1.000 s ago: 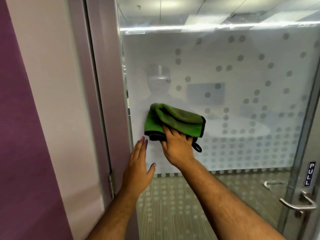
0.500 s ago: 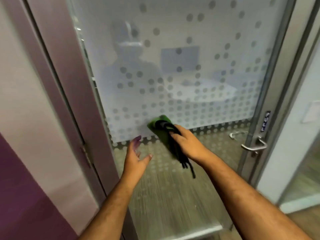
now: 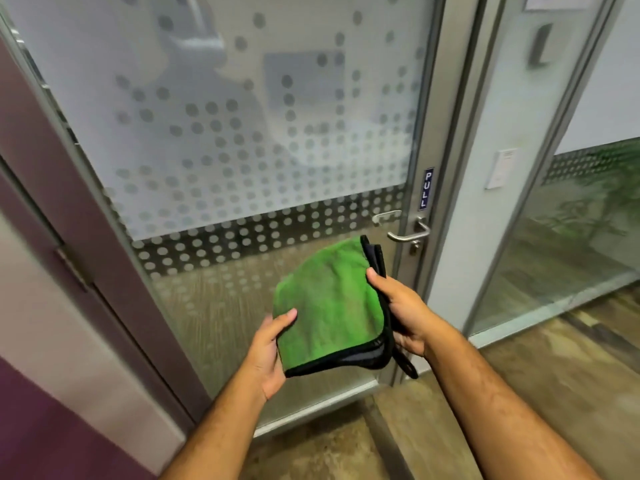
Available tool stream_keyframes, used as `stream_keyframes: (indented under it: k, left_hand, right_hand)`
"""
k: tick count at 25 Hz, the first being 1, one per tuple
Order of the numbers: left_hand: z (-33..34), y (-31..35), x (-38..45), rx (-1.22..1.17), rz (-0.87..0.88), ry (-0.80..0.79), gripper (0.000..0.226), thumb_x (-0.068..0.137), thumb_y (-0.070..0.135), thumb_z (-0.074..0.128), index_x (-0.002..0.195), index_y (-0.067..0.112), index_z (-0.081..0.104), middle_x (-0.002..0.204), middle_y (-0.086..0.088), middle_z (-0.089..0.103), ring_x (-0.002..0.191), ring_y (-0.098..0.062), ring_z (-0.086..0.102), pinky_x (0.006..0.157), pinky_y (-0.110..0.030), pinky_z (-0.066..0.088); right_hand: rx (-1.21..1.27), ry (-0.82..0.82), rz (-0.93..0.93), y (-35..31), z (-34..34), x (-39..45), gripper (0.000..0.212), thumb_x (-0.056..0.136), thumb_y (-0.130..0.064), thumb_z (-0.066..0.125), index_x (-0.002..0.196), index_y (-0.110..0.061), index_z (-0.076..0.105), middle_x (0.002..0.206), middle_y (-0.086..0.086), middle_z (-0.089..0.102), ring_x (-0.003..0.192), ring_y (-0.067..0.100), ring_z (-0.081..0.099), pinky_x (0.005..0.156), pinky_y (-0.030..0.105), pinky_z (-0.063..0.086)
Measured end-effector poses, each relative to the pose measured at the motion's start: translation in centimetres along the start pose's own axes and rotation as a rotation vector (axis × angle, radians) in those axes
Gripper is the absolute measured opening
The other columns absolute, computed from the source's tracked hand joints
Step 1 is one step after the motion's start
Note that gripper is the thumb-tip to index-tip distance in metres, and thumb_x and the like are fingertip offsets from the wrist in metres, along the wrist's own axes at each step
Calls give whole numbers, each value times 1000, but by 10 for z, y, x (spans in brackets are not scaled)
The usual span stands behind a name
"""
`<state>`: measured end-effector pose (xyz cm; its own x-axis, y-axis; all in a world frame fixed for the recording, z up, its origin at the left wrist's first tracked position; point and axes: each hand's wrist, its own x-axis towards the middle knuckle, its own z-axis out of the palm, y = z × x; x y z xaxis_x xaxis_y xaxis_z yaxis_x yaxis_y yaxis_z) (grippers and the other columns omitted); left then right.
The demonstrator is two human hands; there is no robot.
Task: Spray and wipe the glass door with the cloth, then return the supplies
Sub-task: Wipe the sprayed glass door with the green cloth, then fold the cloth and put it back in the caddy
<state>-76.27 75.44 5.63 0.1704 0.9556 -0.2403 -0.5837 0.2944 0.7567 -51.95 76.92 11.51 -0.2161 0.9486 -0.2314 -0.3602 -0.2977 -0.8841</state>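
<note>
A green cloth [image 3: 329, 306] with a black hem and a grey underside is held folded in front of me, off the glass. My left hand [image 3: 270, 351] grips its lower left edge, thumb on top. My right hand [image 3: 405, 310] holds its right edge, thumb pressed on the green face. Behind the cloth stands the glass door [image 3: 242, 133], frosted with a dot pattern above and mostly see-through below. No spray bottle is in view.
The door's metal lever handle [image 3: 408, 233] and a blue PULL sign [image 3: 428, 188] sit on its right frame. A purple and white wall [image 3: 52, 323] is at left with the hinge side. A second glass panel [image 3: 571, 237] stands at right, above brown floor.
My right hand slid the cloth down the glass, then lifted it off the door. My left hand left the glass and took hold of the cloth. My view dropped lower.
</note>
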Motion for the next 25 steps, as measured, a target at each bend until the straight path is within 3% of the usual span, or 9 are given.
stream_keyframes:
  k: [2,6,9,11,14,17,20,23,25]
  left_hand:
    - [18,-21,-15,125,89,18,53,84,8,73,135,9,63,123,-18,78,101,-29,80,76,-44,68]
    - [54,-74,-59,287,140,4,64,78,-3,77,138,7,57,126,-18,77,101,-27,80,79,-39,68]
    - [82,-99,-93,394,204,44,63,85,-11,68,142,11,55,124,-9,77,106,-24,77,86,-37,67]
    - [102,-109,-115,351,257,73,59,83,-9,67,137,12,61,121,-8,79,102,-23,78,86,-37,67]
    - [121,-128,-145,190,308,155,45,83,-2,68,127,6,70,109,-13,82,92,-25,81,77,-36,68]
    - [130,-154,-166,92,180,279,30,101,15,61,130,11,71,107,-12,83,90,-28,81,70,-39,68]
    - [130,-179,-196,6,-24,336,45,108,34,48,135,5,69,112,-19,82,93,-35,80,67,-50,67]
    - [120,-187,-228,-39,-115,208,67,101,63,39,132,13,72,121,-21,79,108,-44,76,82,-63,64]
    - [120,-190,-252,63,-138,165,72,94,75,48,131,18,73,125,-17,79,114,-42,75,95,-65,60]
  right_hand:
    - [-182,4,27,2,-34,-28,38,107,-41,58,131,-16,74,128,9,79,115,24,78,93,38,65]
    - [-358,-108,112,12,-104,-86,40,100,-33,68,137,-19,68,131,11,77,124,33,73,110,59,53]
    - [-338,-179,106,12,-138,-123,43,100,-14,63,142,-23,62,127,7,79,108,25,79,79,41,67]
    - [-294,-205,25,10,-152,-144,48,103,-2,59,145,-25,59,124,1,80,97,18,80,58,26,63]
    - [-224,-230,-120,13,-160,-169,40,101,3,63,134,-16,72,133,7,76,120,27,75,94,37,65]
    - [-227,-166,-250,21,-162,-192,35,94,12,63,98,-15,86,134,3,76,124,27,73,94,38,64]
    - [-218,-47,-210,34,-164,-230,37,97,5,68,121,-21,79,127,3,79,111,22,78,80,31,65]
    - [-260,-7,-84,56,-165,-273,29,99,-13,72,126,-24,77,118,8,82,97,19,81,68,28,63]
    - [-311,-7,-39,69,-162,-305,31,101,-23,71,129,-35,76,119,3,82,98,16,80,69,30,63]
